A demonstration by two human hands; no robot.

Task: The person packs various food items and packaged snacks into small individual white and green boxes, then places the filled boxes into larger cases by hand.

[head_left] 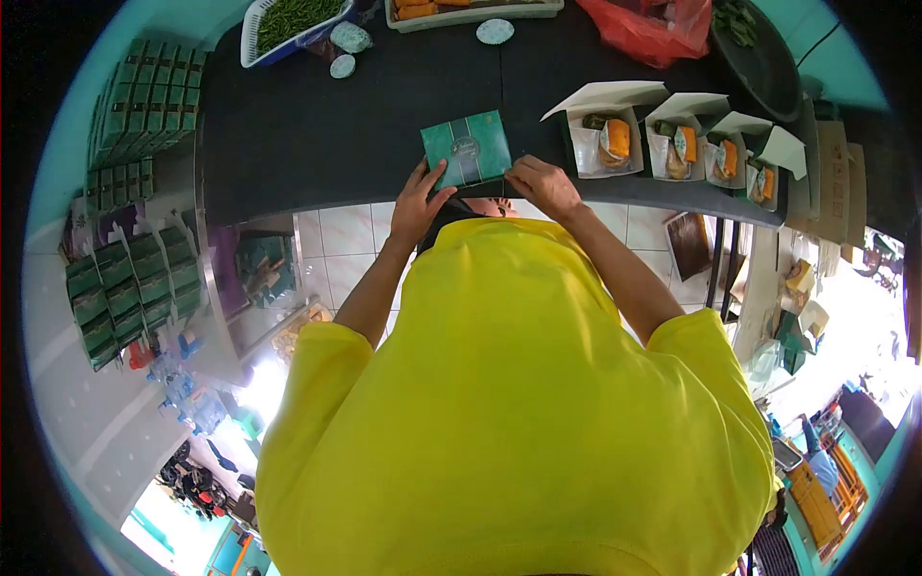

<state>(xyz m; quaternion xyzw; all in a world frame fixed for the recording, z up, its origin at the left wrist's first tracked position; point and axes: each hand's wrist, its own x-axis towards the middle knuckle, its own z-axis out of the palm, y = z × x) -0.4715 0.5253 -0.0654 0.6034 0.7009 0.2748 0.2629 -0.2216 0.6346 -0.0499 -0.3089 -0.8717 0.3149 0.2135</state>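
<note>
Hands, left (pixel 415 206) and right (pixel 545 185), grip green box (pixel 467 147) on black table (pixel 317 134).

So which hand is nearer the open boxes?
Right. The right hand rests at the green box's corner, beside the open boxes; the left hand is on the far side.

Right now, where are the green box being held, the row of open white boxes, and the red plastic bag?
green box (pixel 468 147), head view, middle of its printed lid.
open white boxes (pixel 588 152), head view, inner wall of the leftmost box.
red plastic bag (pixel 645 31), head view, middle of the crumpled plastic.
</note>
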